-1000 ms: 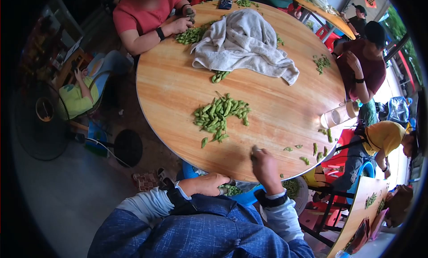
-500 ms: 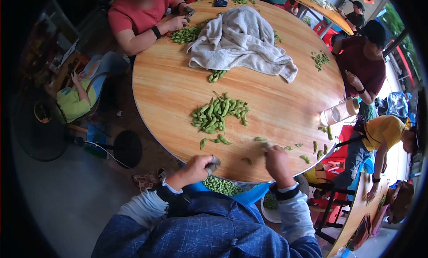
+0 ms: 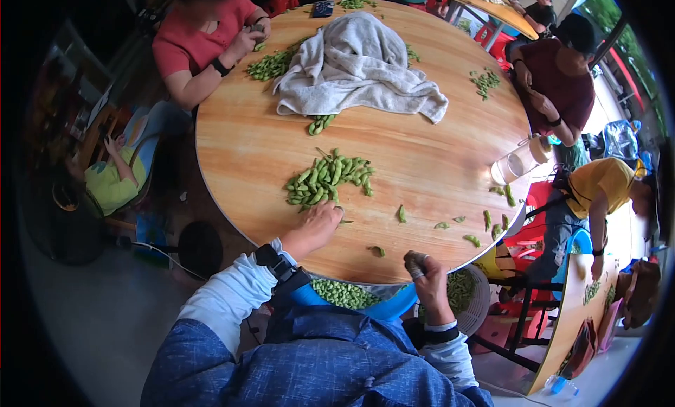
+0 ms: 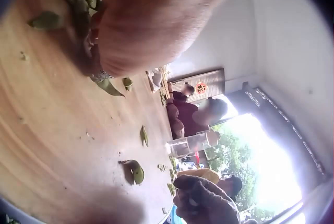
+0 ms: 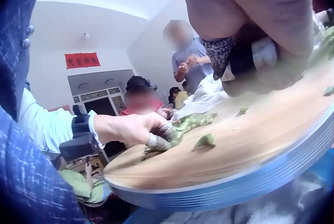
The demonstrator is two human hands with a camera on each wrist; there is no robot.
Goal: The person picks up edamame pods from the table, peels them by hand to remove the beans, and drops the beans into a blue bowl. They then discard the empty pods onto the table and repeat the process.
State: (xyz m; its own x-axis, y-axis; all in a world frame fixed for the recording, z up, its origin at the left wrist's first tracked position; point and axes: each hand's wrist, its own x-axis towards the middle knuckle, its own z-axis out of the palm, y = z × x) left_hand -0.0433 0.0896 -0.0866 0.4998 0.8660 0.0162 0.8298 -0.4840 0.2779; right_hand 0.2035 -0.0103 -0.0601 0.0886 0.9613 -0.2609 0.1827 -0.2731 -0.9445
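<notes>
My left hand (image 3: pixel 313 227) reaches over the near table with bent fingers at the near edge of a pile of green soybean pods (image 3: pixel 332 178). In the left wrist view a pod (image 4: pixel 110 87) sticks out beside its fingertips. My right hand (image 3: pixel 432 287) is raised at the table's front edge, its covered fingers (image 5: pixel 216 59) curled inward; I cannot tell whether they hold anything. Grey coverings wrap fingertips on both hands. A single pod (image 3: pixel 377 251) lies between the hands, and another pod (image 3: pixel 401 213) farther in.
Below the table edge, a blue tub (image 3: pixel 397 308) contains shelled beans, beside a white basket (image 3: pixel 484 305) of green pieces. A grey towel (image 3: pixel 358 69) covers a mound on the round table (image 3: pixel 246 161). A bottle (image 3: pixel 517 164) stands right, near scattered pods. Other people sit around.
My left hand rose from the tub at the table's edge and moved forward to the pile. The right hand drew back from the tabletop to its edge. Loose pods now lie between them.
</notes>
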